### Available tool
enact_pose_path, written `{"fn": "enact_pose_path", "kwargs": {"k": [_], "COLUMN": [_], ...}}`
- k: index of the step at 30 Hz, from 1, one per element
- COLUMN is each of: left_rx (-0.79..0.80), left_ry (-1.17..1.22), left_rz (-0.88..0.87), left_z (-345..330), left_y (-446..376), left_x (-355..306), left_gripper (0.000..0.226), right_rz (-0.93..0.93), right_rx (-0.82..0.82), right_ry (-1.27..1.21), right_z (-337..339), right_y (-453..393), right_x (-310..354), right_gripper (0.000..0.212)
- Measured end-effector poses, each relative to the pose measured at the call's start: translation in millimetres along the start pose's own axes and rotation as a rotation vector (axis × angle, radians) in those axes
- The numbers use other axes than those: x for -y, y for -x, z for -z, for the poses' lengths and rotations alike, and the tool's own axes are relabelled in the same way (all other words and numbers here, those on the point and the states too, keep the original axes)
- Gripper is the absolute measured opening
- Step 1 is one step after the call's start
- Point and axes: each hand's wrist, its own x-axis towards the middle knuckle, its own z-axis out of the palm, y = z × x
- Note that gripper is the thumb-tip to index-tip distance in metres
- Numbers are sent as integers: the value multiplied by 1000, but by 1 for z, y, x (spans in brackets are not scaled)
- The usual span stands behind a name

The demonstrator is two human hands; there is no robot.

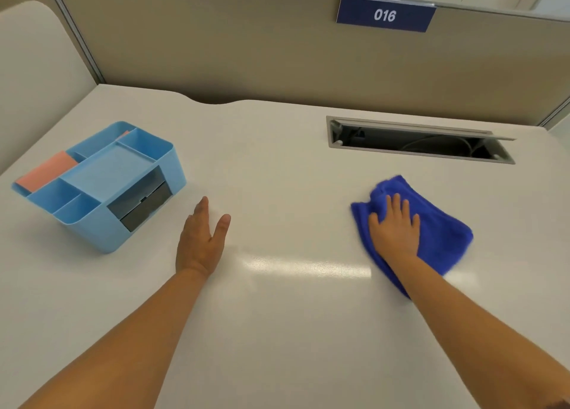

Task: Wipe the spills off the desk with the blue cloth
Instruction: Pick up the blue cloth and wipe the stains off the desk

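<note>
Grip: right hand (396, 229) flat, fingers spread, pressing blue cloth (438, 232), not pinching.
Left hand (200, 239): open, palm down, thumb apart, resting on desk (277, 331).
Cloth place: right of desk, crumpled, near cable hatch (419, 141).
Far left: light-blue organizer (101, 183).

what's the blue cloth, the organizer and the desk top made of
Blue cloth: looks like microfiber, with a fuzzy matte nap and soft folds.
Organizer: probably molded plastic, with smooth light-blue walls and rounded corners.
Desk top: likely laminate; off-white, smooth, with a soft glare streak.
</note>
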Motion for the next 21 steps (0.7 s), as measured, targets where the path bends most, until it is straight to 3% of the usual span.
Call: {"fn": "enact_pose_path", "kwargs": {"k": [3,8,13,17,21], "left_rx": [7,18,12,25,28], "left_ry": [-25,-48,-43,-93,-93], "left_rz": [-1,5,4,0,9], "left_z": [-1,-2,0,-1,-1], "left_y": [-1,1,0,2,0], "left_x": [-1,-3,-3,-4,-2], "left_gripper": [67,67,62,65,66], "right_rz": [35,350,549,457,221], "right_rx": [-20,29,154,136,54], "right_ry": [25,-24,-28,-10,15], "right_z": [-13,-46,-60,-45,-23], "right_y": [47,128,105,39,-2], "right_x": [3,71,143,139,75], "right_gripper": [60,67,64,62,59]}}
